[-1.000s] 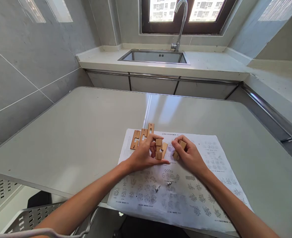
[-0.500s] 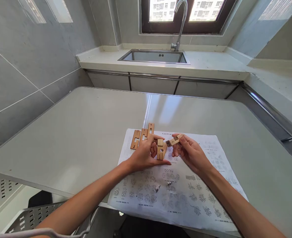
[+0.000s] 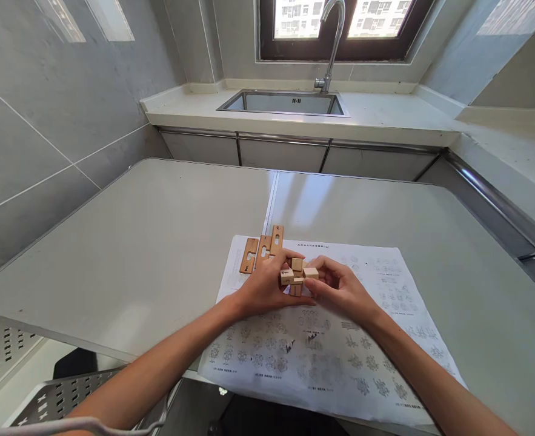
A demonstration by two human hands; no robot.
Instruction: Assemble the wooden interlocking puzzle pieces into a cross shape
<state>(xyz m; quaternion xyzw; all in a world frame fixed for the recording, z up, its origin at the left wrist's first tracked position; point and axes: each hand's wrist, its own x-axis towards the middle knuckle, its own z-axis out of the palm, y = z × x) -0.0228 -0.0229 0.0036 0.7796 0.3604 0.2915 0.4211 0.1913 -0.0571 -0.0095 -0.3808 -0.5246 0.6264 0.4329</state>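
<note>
My left hand (image 3: pixel 267 282) is closed around an upright wooden puzzle piece (image 3: pixel 297 264), thumb below and fingers above. Across the front of that piece lies a notched wooden puzzle block (image 3: pixel 311 273), a lighter bar with a dark number on its left end. My right hand (image 3: pixel 340 280) pinches this block at its right end. The two pieces touch; whether they interlock I cannot tell. Just beyond my left hand, flat wooden pieces with cut-out slots and numbers lie in a row: one at the left (image 3: pixel 249 255), one in the middle (image 3: pixel 263 249), one at the right (image 3: pixel 277 238).
Under my hands a large printed sheet (image 3: pixel 376 363) with many small diagrams covers part of the white table (image 3: pixel 112 242). Beyond the table are a counter with a sink (image 3: pixel 289 103) and a tap (image 3: pixel 335 48). A white cable (image 3: pixel 89 424) runs at the lower left.
My right hand has moved left and turned the notched block, bringing it from beside the left hand's piece to across its front. My left hand stays nearly in place.
</note>
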